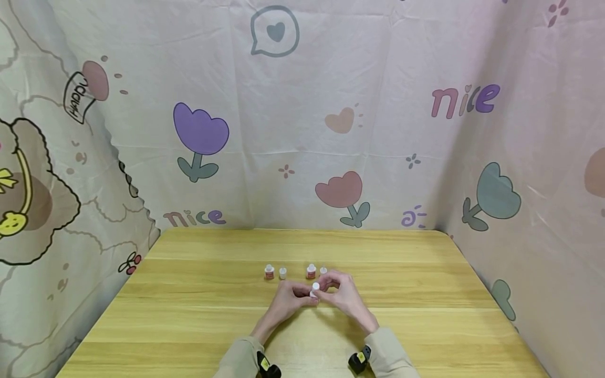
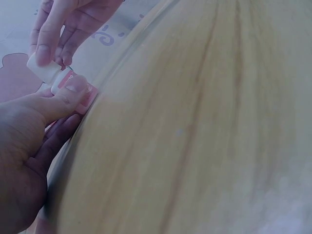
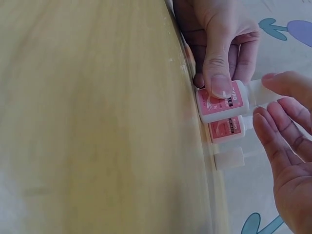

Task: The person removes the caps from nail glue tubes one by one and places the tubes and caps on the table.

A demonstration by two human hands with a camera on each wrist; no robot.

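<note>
In the head view my left hand [image 1: 285, 300] and right hand [image 1: 346, 294] meet over the table around one small glue bottle. The left thumb presses on the pink label of this white glue bottle [image 3: 207, 111], with the fingers behind it. My right hand pinches its white cap [image 2: 41, 69] between thumb and fingers, and the cap sits at the bottle's neck. Past the hands stand two more bottles, a left one [image 1: 269, 272] and a right one [image 1: 311, 272]. Beside each stands a loose white cap, one at left [image 1: 282, 273] and one at right [image 1: 323, 271], partly behind my right hand.
The wooden table [image 1: 198, 310] reaches back to a hanging printed cloth [image 1: 283, 105]. More patterned cloth [image 1: 80, 184] hangs along the left side, and the right side is draped too. Dark wrist cameras sit at both sleeves [image 1: 389, 354].
</note>
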